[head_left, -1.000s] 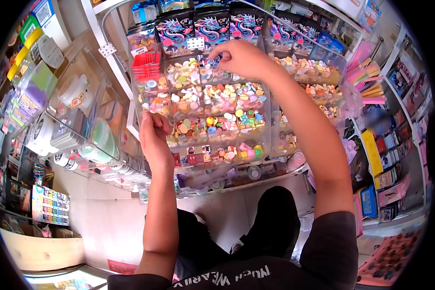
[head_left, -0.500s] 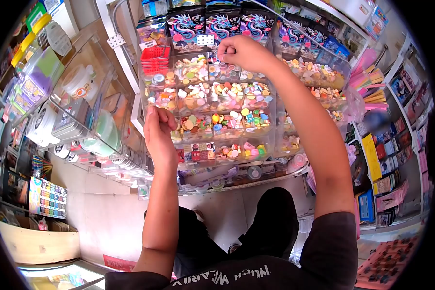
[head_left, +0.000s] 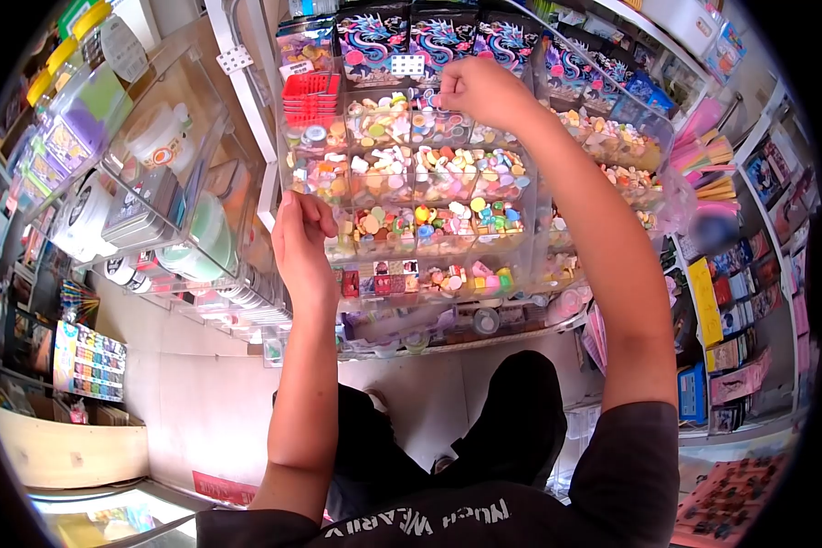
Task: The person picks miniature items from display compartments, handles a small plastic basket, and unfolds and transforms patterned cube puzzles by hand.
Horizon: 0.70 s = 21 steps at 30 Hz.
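Observation:
My right hand (head_left: 484,89) is over the back row of a clear compartment tray (head_left: 532,224), its thumb and fingers pinched together. Whatever is between the fingertips is too small to make out. Just below them lie small round charms (head_left: 434,128) in one compartment. At the tray's left edge is my left hand (head_left: 303,236), fingers curled in toward the palm; I cannot see what they hold, if anything. Near it are compartments of small pastel charms (head_left: 374,224). A stack of red baskets (head_left: 310,99) stands at the back left of the tray.
Black dragon-print packets (head_left: 443,41) line the back. To the left, a clear rack (head_left: 169,228) holds tubs and boxes. Shelves of small packaged goods (head_left: 744,292) run along the right. Below the tray, the floor (head_left: 210,393) shows.
The view has shifted, so the tray and packets appear further right. My right hand stays over the back row, fingers still pinched. My left hand remains curled by the left edge.

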Each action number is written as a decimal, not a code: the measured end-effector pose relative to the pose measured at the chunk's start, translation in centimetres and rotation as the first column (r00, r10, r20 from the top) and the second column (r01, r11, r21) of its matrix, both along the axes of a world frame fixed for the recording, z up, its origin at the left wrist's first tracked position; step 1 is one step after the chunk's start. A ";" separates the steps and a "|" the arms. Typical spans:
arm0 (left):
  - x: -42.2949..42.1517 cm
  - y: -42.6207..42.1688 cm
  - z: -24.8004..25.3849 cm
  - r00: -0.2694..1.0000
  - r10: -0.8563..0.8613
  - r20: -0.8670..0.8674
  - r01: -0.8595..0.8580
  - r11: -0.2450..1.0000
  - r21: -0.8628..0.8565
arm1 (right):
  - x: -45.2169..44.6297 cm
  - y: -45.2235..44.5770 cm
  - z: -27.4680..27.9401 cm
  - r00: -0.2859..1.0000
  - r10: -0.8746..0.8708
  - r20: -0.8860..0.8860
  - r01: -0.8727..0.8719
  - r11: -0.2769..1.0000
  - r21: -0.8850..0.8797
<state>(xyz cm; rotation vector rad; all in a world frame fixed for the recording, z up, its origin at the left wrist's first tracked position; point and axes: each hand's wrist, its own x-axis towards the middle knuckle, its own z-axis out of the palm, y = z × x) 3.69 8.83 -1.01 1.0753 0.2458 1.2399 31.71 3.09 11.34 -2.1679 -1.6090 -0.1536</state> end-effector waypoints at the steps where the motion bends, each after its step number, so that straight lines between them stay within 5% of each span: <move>1: -0.1 0.1 -0.1 1.000 -0.008 0.008 0.007 1.000 0.009 | 0.1 -0.1 -0.3 1.000 0.015 0.014 -0.015 0.999 0.036; 5: -0.3 0.2 0.0 1.000 -0.005 0.027 0.005 1.000 -0.004 | -2.5 -2.0 0.2 1.000 -0.003 0.011 0.000 0.968 0.251; 10: -0.7 0.2 0.4 0.999 0.045 -0.029 -0.045 0.999 -0.007 | -4.5 -5.4 -0.2 0.990 -0.046 0.131 0.012 0.968 0.250; 17: -0.5 0.2 0.6 0.993 0.113 -0.016 -0.113 0.994 0.002 | -4.6 -13.5 -4.8 0.998 0.021 -0.059 0.008 0.887 0.462; 21: -0.5 -0.3 0.7 0.991 0.133 0.006 -0.133 0.990 0.051 | -3.9 -20.2 -7.7 0.933 -0.139 -0.332 0.286 0.846 0.450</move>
